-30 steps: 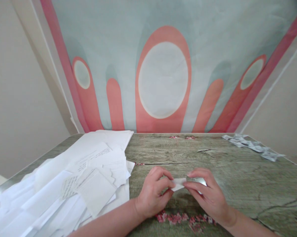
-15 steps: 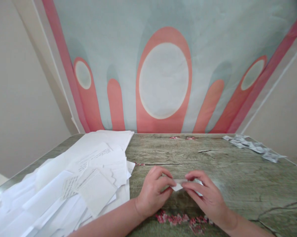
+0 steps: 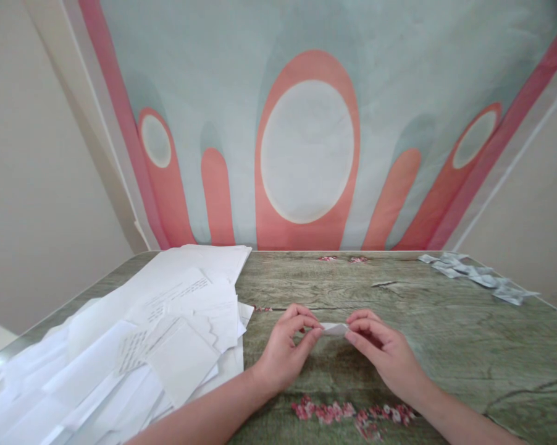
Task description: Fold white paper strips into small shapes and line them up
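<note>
A small folded piece of white paper is stretched between my two hands, just above the wood-patterned table. My left hand pinches its left end between thumb and fingers. The right end sits in the pinch of my right hand, thumb in front and fingers behind. Only the middle strip of the paper shows; its ends are covered by my fingertips.
A large heap of loose white sheets and torn pieces, some with printed lines, covers the table's left side. Several small folded papers lie at the far right edge. Behind the table stands a painted panel.
Both hands have moved slightly away from me with the paper. It now shows as a narrower strip, and its pointed front flap no longer hangs down. My fingers have shifted their grip.
</note>
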The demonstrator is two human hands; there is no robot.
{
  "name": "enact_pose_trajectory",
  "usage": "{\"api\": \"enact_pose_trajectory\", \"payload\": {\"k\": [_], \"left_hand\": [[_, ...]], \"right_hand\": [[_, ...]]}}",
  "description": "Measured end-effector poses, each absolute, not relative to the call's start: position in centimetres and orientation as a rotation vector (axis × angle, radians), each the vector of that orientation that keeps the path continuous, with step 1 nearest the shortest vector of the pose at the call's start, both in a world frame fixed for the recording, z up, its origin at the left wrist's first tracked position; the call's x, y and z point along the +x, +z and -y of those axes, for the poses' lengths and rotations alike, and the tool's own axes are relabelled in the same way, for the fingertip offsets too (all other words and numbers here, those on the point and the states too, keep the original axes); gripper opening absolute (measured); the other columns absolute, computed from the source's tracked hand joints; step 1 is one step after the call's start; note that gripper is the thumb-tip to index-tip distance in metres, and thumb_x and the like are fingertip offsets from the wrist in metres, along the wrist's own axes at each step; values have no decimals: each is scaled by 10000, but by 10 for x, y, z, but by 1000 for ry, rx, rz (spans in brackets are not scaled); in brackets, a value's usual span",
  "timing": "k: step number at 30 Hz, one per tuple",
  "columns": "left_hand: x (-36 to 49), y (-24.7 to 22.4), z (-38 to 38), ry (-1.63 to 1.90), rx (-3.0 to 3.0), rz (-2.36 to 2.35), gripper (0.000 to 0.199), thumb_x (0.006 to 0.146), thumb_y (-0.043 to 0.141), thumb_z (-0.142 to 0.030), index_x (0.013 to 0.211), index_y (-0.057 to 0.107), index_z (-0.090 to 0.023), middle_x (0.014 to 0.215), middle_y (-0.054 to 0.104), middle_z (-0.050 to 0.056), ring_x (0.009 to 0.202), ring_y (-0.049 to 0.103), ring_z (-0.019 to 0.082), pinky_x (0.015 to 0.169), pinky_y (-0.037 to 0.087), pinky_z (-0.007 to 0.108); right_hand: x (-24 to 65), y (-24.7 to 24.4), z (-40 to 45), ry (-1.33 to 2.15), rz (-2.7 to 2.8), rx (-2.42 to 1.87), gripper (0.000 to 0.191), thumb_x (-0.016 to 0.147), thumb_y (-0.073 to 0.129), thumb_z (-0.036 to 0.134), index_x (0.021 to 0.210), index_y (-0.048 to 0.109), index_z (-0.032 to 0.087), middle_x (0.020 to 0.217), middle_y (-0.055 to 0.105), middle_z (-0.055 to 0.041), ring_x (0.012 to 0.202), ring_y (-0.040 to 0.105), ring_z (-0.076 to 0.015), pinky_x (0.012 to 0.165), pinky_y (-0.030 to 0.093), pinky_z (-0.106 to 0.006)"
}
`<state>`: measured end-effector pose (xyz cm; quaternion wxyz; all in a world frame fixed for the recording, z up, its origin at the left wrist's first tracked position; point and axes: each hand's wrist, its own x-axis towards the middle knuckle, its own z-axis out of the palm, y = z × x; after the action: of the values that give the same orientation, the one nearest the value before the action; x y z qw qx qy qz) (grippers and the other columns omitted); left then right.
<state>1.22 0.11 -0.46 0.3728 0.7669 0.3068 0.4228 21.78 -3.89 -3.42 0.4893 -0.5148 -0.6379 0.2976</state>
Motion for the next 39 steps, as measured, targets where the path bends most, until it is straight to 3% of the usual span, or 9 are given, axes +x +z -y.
{"api": "enact_pose_trajectory", "payload": {"k": [9,15,20,27,39], "left_hand": [[14,-6,-6,975,1725,-721,207,834,562,-325,764,624,-141,887,533,53,863,491,167,787,377,268],[14,-14,-10,754,1310,-732,308,770,633,-420,858,622,-125,659,533,-12,607,455,94,609,348,212],[13,-18,-12,719,998,-599,391,697,729,-359,994,570,-158,773,579,1,655,541,97,627,392,213],[10,-15,-14,525,824,-552,284,670,763,-297,801,610,-97,710,613,35,587,569,86,604,423,204],[6,-13,-16,466,966,-682,398,529,821,-261,833,609,-117,687,613,15,496,524,68,517,389,193]], "right_hand": [[218,-33,38,770,1531,-1233,170,820,575,352,764,614,196,964,540,-52,822,544,-167,710,449,-267],[219,-33,41,673,1610,-1201,130,840,557,317,808,617,206,970,531,-55,831,545,-164,723,453,-272],[220,-35,42,516,1684,-1163,87,847,550,275,828,616,221,963,536,-50,883,543,-176,765,445,-285],[223,-36,42,347,1775,-1079,93,851,542,186,870,616,238,966,529,-42,908,547,-168,779,446,-285],[224,-32,44,196,1925,-942,235,841,512,86,952,632,255,1018,557,-59,913,593,-160,768,514,-265]]}}
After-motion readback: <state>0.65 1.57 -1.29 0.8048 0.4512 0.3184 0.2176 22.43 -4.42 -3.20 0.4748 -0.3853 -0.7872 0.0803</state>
